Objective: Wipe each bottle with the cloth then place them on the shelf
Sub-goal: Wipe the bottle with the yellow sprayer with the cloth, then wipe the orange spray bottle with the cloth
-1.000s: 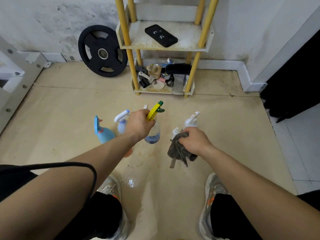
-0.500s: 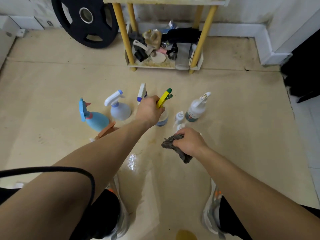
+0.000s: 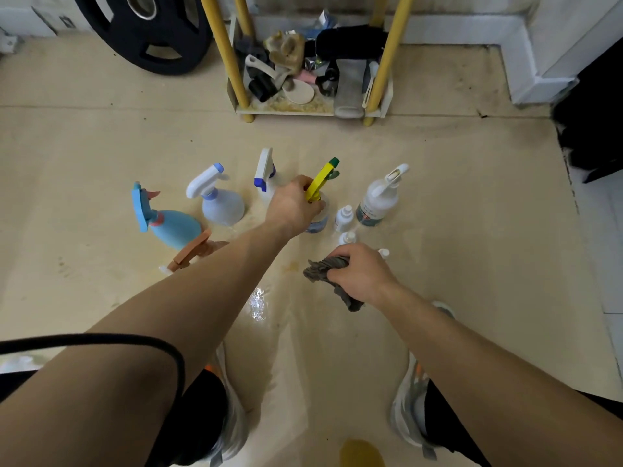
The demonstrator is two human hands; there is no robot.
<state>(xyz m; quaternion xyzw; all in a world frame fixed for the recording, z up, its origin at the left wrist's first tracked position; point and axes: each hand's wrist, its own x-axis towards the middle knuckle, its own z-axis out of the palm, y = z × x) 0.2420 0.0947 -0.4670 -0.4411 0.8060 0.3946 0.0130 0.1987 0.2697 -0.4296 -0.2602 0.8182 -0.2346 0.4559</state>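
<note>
Several bottles stand in a loose row on the glossy beige floor [image 3: 101, 146]. Farthest left is a light-blue plastic spray bottle with a blue trigger head [image 3: 170, 227]. Just in front of it is an orange-brown trigger sprayer [image 3: 190, 252], partly hidden by the left forearm. Next comes a pale lavender round spray bottle with a white trigger [image 3: 222, 207], then a white trigger bottle with a dark-blue nozzle [image 3: 264, 170], its body mostly hidden behind the left hand [image 3: 293, 207]. That hand's fingers are curled round the neck of a clear spray bottle with a yellow trigger [image 3: 322, 178]; whether its base touches the floor cannot be told. Just right of it stand two small white capped bottles [image 3: 344, 217] and a tall white labelled bottle [image 3: 379, 200]. Nearer the person, the right hand [image 3: 360, 274] has its fingers closed tight on a crumpled grey cloth [image 3: 323, 269], held apart from the gripped bottle. Behind the row, a black weight plate [image 3: 145, 32] leans at the left. To its right, well apart from the bottles, is the yellow-posted white shelf [image 3: 286, 111], its bottom tier cluttered.
</note>
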